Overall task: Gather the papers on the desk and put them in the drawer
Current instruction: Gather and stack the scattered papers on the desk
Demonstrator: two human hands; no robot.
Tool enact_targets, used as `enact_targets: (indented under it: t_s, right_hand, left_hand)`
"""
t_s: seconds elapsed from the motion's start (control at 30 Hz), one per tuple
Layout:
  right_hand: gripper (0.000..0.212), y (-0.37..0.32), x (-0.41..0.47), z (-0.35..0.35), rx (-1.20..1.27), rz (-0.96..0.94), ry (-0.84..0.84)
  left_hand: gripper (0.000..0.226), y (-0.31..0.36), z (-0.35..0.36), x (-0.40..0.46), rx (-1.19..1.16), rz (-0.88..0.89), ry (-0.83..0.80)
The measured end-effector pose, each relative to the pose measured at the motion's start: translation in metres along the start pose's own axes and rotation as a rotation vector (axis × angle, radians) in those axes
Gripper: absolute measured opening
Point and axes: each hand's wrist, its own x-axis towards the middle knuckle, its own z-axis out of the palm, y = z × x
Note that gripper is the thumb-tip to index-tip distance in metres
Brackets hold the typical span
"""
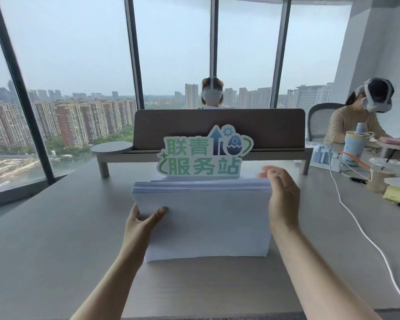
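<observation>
One thick stack of papers (203,218) stands on its long edge on the desk (56,239), dead centre, just in front of the green-lettered sign (203,155) at 12 o'clock. Our left hand (143,218) pinches the stack's 9 o'clock edge, thumb across the near face, fingers hidden behind. Our right hand (282,195) lies flat against the 3 o'clock edge, fingers straight and together, pressing rather than gripping. We judge the step to be squaring the sheets. To do it well, we should loosen the left pinch slightly, let the sheets drop level onto the desk, and press both side edges inward evenly. The top edge shows slightly stepped layers toward 12 o'clock, so it wants a few more taps. No drawer is in view; we cannot tell where it lies. The white cable (356,225) at 3 o'clock is well apart.
</observation>
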Motion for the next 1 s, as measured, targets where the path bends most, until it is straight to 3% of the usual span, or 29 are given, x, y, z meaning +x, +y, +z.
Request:
enact_targets:
  t_s: [0.2,0.37,0.43,0.63,0.7,0.83,1.0]
  right_hand:
    - [0.024,-0.001,0.004,0.001,-0.014,0.016,0.036]
    - [0.017,-0.001,0.005,0.004,-0.08,0.059,0.043]
    - [0.019,-0.002,0.004,0.003,-0.081,0.049,0.003]
    - [0.027,-0.01,0.002,0.004,-0.071,0.072,0.016]
    - [0.024,-0.011,0.003,0.003,-0.073,0.08,0.051]
    - [0.018,-0.01,0.005,0.0,-0.13,0.093,0.009]
    - [0.02,-0.011,0.004,-0.001,-0.152,0.109,0.002]
  left_hand:
    - [0.023,-0.001,0.001,0.0,0.028,0.035,0.022]
    - [0.025,0.005,0.005,0.0,0.032,0.045,0.026]
    - [0.011,0.005,0.005,0.0,0.025,0.023,0.031]
    - [0.006,0.006,0.006,-0.001,-0.039,-0.022,0.071]
    - [0.011,0.007,0.005,-0.004,-0.063,-0.013,0.054]
    - [0.051,0.009,0.0,-0.005,-0.032,-0.019,0.003]
    - [0.056,0.015,0.003,-0.003,-0.031,0.01,-0.036]
